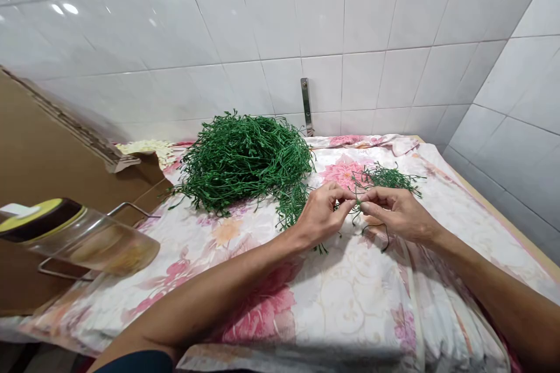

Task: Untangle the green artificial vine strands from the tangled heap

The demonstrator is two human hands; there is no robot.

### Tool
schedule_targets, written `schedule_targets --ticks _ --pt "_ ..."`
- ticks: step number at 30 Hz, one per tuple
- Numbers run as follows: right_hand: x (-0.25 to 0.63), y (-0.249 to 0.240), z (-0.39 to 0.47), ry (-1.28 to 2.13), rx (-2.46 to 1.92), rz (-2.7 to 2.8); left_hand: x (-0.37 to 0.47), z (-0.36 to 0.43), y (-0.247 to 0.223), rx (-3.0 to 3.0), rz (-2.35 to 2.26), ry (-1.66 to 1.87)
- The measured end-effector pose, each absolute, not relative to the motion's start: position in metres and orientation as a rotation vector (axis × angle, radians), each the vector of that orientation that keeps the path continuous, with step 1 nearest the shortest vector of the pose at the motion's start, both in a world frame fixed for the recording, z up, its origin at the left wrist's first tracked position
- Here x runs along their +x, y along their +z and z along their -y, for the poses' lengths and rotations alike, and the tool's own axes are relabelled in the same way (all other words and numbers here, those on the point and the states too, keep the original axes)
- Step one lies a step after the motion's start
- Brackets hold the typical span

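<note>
My left hand (322, 210) and my right hand (394, 213) meet over the cloth, fingertips almost touching. Between them they pinch thin green artificial stems (357, 204), whose loose ends stick out above and below the fingers. Both hands are closed on these stems. Left of my hands lies a big tangled pile of green artificial stems (247, 160), with a smaller clump (291, 204) trailing from it beside my left hand. Just behind my right hand rests another small bunch of stems (389, 178). Exactly how the pinched stems join is too small to make out.
A flowered cloth (350, 297) covers the table. At the left stand a cardboard box (56, 145) and a clear jar (109, 242) with a yellow and dark lid. Pale pieces (151, 148) lie behind the box. A metal bracket (306, 105) is fixed to the tiled wall (319, 11).
</note>
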State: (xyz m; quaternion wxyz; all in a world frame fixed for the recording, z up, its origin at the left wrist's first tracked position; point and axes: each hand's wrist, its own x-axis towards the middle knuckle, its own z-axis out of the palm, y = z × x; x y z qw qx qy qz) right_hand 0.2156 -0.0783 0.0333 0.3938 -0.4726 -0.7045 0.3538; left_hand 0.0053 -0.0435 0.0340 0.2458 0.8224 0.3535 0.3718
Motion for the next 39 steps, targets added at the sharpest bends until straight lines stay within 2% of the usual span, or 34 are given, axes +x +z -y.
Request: schedule_targets --ticks 5,15,24,26,30,39 --pt "0.213 0.032 0.079 0.899 -1.249 1.758 0.005 0.045 0.031 2.321 -0.958 1.031" --pt "0.207 0.025 0.080 0.475 -1.327 1.928 0.005 0.042 0.028 2.392 -1.029 0.871" --pt "0.207 0.031 0.084 0.418 -1.344 1.929 0.007 0.044 0.032 2.420 -0.965 0.944" --pt "0.210 0.028 0.081 0.295 -1.373 1.937 0.008 0.047 0.033 2.405 -0.951 0.954" --pt "0.223 0.024 0.073 -0.037 -1.425 1.869 0.008 0.053 0.040 2.262 -0.971 0.963" --pt "0.223 0.031 0.063 -0.080 -1.329 1.801 0.009 0.035 0.039 1.682 -0.986 0.986"
